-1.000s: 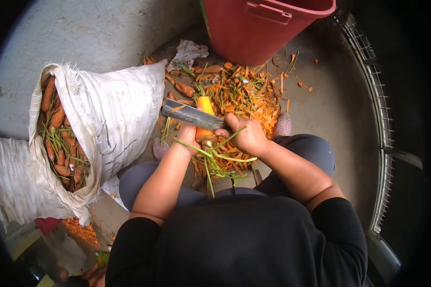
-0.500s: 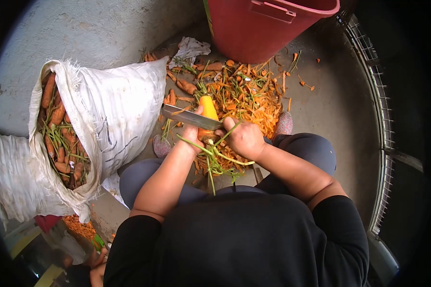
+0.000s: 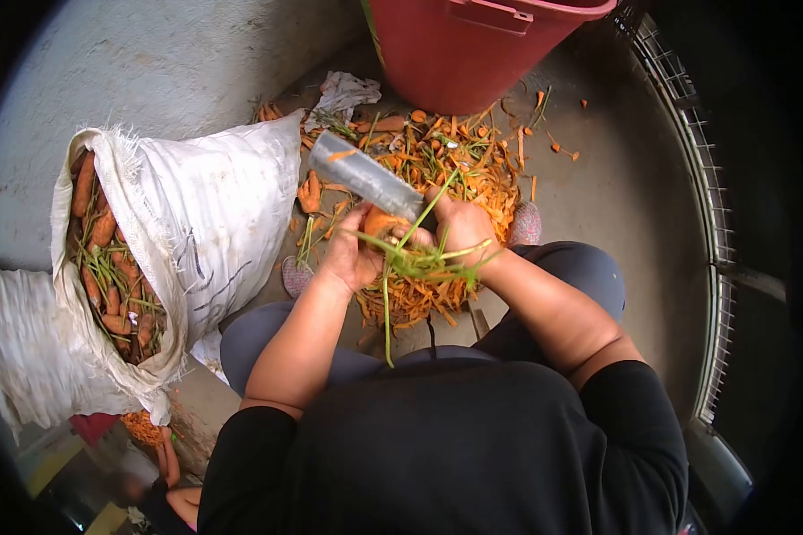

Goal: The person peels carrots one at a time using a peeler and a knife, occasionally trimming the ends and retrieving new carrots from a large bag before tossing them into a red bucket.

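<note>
In my left hand (image 3: 352, 253) is a carrot (image 3: 381, 223) with its green stalks (image 3: 419, 259) trailing toward me. My right hand (image 3: 464, 227) is wrapped round the handle of a broad knife (image 3: 366, 178), whose blade points up and to the left, over the carrot. A strip of orange peel clings to the blade near its tip. The blade hides part of the carrot, and the stalks are smeared by motion. Beneath and beyond both hands spreads a heap of carrot peelings (image 3: 486, 178) on the floor.
A white sack (image 3: 223, 192) full of carrots (image 3: 103, 227) lies open at the left. At the top stands a red bin (image 3: 464, 58). Whole carrots and a crumpled wrapper (image 3: 343, 94) lie near the wall. Another person's arm (image 3: 185, 504) shows at lower left. Metal mesh curves along the right.
The knife blade has tilted more upright and shows its broad face. The carrot's yellow peeled end no longer shows; the carrot has turned in my left hand. The stalks have swung right.
</note>
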Demonstrator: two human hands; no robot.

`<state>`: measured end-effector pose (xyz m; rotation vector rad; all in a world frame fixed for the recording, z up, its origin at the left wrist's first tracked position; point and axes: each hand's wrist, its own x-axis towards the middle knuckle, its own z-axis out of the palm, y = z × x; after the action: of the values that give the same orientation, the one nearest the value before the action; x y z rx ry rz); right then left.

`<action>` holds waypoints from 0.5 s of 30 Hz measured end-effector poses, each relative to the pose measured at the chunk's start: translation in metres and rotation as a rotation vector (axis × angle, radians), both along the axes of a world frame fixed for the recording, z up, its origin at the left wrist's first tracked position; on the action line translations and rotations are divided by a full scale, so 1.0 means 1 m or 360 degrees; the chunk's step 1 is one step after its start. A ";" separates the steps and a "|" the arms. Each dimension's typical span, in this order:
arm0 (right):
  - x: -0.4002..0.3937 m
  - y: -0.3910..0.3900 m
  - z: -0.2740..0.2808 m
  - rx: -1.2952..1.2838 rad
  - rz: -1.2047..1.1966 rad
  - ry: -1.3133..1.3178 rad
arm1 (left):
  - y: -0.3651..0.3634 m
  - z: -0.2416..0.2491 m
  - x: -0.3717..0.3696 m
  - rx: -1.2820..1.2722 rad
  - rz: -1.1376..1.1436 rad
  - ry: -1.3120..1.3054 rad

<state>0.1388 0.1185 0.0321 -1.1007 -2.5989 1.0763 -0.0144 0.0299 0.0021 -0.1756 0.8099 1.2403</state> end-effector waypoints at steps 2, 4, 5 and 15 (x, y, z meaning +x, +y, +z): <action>0.001 0.007 -0.002 -0.0165 -0.0099 0.0098 | -0.004 0.004 0.000 -0.0123 -0.0054 0.0094; 0.003 0.012 -0.018 -0.0357 -0.0239 0.0149 | -0.006 -0.004 -0.006 -0.0269 -0.0319 0.0523; 0.006 0.016 -0.023 -0.0436 -0.0312 0.0198 | -0.007 -0.007 -0.009 -0.0341 -0.0450 0.0739; 0.008 0.020 -0.030 -0.1740 -0.0604 0.0283 | -0.007 0.003 -0.002 0.0420 -0.0703 0.2391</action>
<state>0.1468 0.1389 0.0018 -1.4412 -1.4530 2.3873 -0.0163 0.0233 0.0049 1.2334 1.7883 0.8838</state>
